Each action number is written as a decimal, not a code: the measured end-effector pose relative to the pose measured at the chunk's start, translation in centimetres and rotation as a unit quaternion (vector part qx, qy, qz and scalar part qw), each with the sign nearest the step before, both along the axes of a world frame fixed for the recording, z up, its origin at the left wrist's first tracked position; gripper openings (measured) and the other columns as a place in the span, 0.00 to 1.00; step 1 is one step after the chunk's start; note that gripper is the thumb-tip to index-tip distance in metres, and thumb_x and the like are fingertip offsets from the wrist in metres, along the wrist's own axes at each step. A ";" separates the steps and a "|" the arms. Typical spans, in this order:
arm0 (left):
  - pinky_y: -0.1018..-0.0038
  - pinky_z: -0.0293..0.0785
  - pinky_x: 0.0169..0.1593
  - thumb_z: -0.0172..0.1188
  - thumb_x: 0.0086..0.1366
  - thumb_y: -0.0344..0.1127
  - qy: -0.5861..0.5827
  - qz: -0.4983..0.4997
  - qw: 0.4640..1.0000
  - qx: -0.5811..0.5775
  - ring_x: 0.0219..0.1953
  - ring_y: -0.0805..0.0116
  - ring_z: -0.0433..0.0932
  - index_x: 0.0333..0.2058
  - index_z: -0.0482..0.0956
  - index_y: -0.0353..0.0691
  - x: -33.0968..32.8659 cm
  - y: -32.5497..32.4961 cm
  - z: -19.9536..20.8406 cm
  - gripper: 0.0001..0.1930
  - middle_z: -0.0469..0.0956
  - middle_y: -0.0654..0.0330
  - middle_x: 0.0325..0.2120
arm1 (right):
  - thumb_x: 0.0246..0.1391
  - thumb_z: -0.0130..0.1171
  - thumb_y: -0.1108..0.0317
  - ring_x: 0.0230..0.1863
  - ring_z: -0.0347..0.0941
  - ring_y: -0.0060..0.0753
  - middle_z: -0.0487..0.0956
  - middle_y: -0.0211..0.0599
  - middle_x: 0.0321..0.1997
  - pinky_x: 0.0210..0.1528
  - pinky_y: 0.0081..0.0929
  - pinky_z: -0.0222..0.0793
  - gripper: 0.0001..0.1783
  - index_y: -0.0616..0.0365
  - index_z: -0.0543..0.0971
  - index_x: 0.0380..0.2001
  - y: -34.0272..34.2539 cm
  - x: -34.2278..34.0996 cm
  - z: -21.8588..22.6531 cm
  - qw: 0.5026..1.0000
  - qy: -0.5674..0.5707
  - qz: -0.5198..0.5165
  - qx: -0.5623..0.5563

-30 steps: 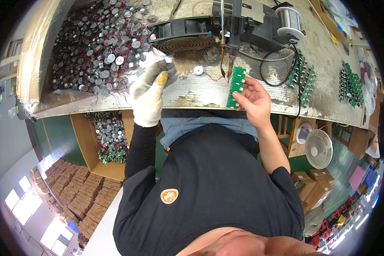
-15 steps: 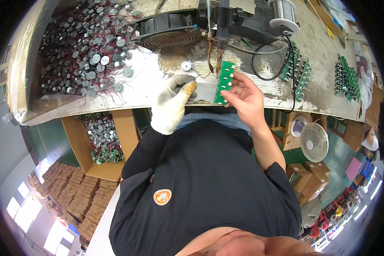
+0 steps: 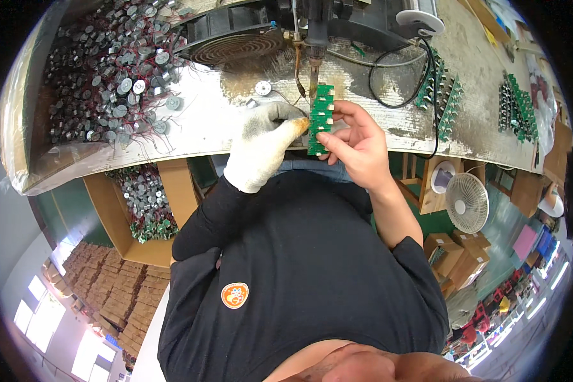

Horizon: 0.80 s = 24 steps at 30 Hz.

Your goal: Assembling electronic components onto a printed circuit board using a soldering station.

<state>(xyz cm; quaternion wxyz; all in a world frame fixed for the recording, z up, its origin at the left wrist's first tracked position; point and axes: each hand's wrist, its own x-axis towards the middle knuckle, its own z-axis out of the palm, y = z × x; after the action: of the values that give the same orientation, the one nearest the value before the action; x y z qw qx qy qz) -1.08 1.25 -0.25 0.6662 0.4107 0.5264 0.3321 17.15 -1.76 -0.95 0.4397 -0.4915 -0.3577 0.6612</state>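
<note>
My right hand (image 3: 356, 143) is bare and grips a strip of green circuit boards (image 3: 321, 121) upright between thumb and fingers. White connectors run along the strip. On my left hand (image 3: 264, 137) is a white glove with a stained thumb. Its thumb and fingers are pinched together at the strip's left edge; what lies between them is hidden. A small round part (image 3: 263, 88) sits just beyond the glove, with a thin wire running toward the fingertips. The soldering iron (image 3: 314, 67) points down at the strip's top end, close to a thin copper-coloured tube (image 3: 298, 70).
A heap of round metal parts with red wires (image 3: 118, 83) covers the bench's left. Behind the iron stand a black fan (image 3: 235, 41) and a solder spool (image 3: 420, 19). More green boards (image 3: 519, 108) lie at right. Below the bench's left side is a carton (image 3: 146, 251).
My left hand has moved right, so its fingertips now meet the board strip. The strip, in my right hand, has shifted slightly left and stands straighter. The whole view has shifted a little.
</note>
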 end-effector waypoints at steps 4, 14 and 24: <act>0.79 0.71 0.34 0.60 0.60 0.32 0.006 -0.016 1.000 -0.007 0.29 0.78 0.74 0.32 0.79 0.30 0.0 0.6 0.1 0.08 0.78 0.61 0.26 | 0.52 0.61 0.77 0.29 0.75 0.19 0.72 0.37 0.46 0.23 0.14 0.69 0.25 0.62 0.66 0.53 -0.1 0.0 0.1 1.000 0.006 0.005 0.008; 0.79 0.70 0.33 0.59 0.60 0.32 -0.046 0.013 0.998 -0.031 0.29 0.78 0.74 0.31 0.79 0.32 0.0 0.7 -0.5 0.07 0.78 0.62 0.25 | 0.52 0.60 0.78 0.29 0.75 0.18 0.73 0.37 0.46 0.22 0.13 0.69 0.25 0.63 0.66 0.53 0.0 -0.5 0.2 1.000 0.001 -0.011 0.019; 0.78 0.74 0.36 0.55 0.61 0.28 -0.053 -0.004 0.997 -0.047 0.31 0.74 0.77 0.34 0.77 0.33 -0.2 1.1 -0.2 0.05 0.78 0.60 0.29 | 0.52 0.60 0.79 0.28 0.75 0.18 0.72 0.38 0.46 0.22 0.12 0.69 0.25 0.63 0.66 0.53 0.1 -0.7 0.2 0.999 -0.002 -0.022 0.037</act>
<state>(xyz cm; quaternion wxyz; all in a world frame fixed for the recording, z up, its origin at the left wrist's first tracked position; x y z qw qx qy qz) -1.25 2.36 -0.44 0.7130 0.3629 0.5038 0.3259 16.48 -1.66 -0.74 0.4714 -0.4837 -0.3718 0.6368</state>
